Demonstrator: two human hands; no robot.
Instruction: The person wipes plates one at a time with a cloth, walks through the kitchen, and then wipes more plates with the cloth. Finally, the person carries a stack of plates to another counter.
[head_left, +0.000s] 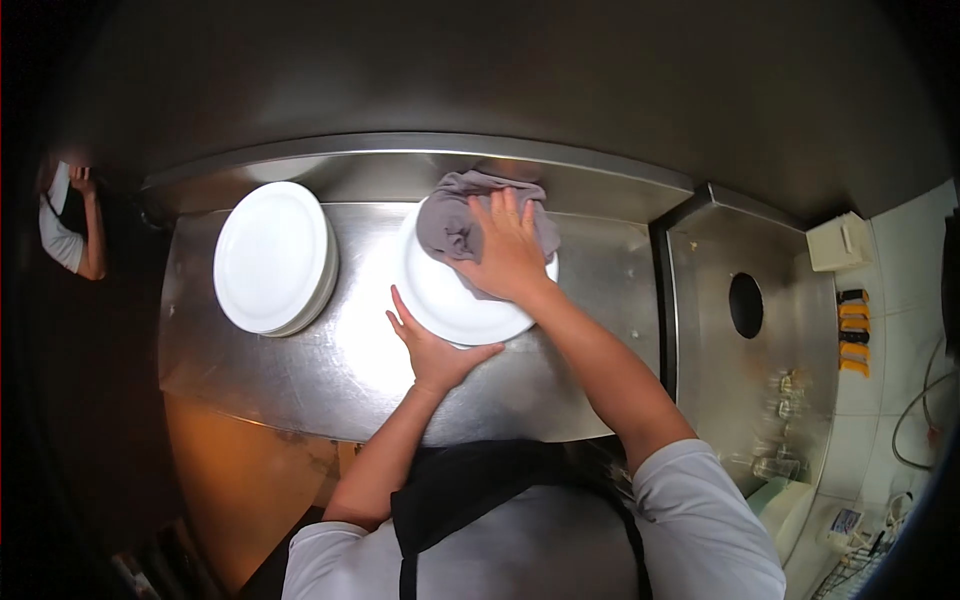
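Observation:
A white plate (450, 305) lies on the steel counter (600, 300) in front of me, and a rim below it hints at more plates underneath. My left hand (435, 350) is at the plate's near-left edge, thumb and fingers spread around the rim. On the plate's far side my right hand (508, 245) presses a crumpled grey cloth (450, 225) flat, its fingers spread over the fabric. The cloth covers the upper part of the plate. To the left stands a stack of white plates (272, 258), apart from both hands.
A raised steel ledge (420, 145) runs along the counter's back. At the right is another steel surface with a dark round hole (746, 305) and several glasses (785, 410). Yellow-handled tools (855, 340) hang on the tiled wall. Another person's arm (92, 230) shows at far left.

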